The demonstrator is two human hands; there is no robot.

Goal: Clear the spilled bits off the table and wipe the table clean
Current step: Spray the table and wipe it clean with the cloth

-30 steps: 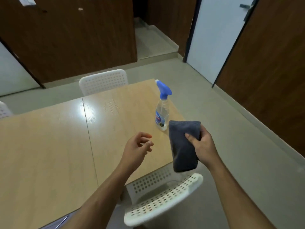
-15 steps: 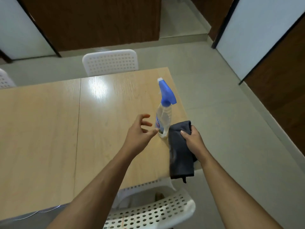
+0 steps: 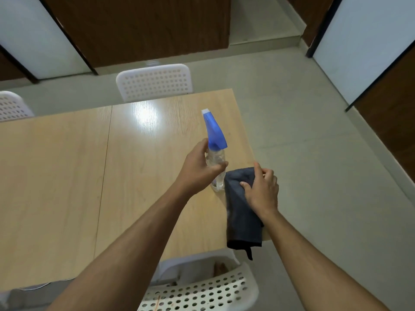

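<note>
Now my left hand [image 3: 197, 167] has closed the gap it had half a second ago: its fingers [image 3: 216, 168], then spread and just short of the spray bottle [image 3: 215, 153], are wrapped around the clear body below the blue trigger head. The bottle stands near the right edge of the surface [image 3: 67, 176], tilted a little away from me, with its base apparently still on the wood, though I cannot tell for sure. A second ago that hand hung loosely curled over the wood, well apart from the bottle.

My right hand [image 3: 261, 191] still holds the dark grey cloth [image 3: 241, 212], thumb pressed on its face and the other fingers curled behind its far edge, so the grip is clamped on the fabric. The cloth has come lower and closer, lying just beside the bottle and draping over the near right corner of the surface, its lower end with a small tab hanging past the edge.

The surface is pale wood grain, two tops butted along a seam, with a bright patch of glare toward the far side. I cannot make out any spilled bits on it. One white perforated chair [image 3: 155, 83] stands at the far edge, another [image 3: 12, 106] at the far left, and a third [image 3: 202, 288] sits directly below my arms. Around it lie a pale grey floor [image 3: 314, 153], dark brown wood panelling and white doors.
</note>
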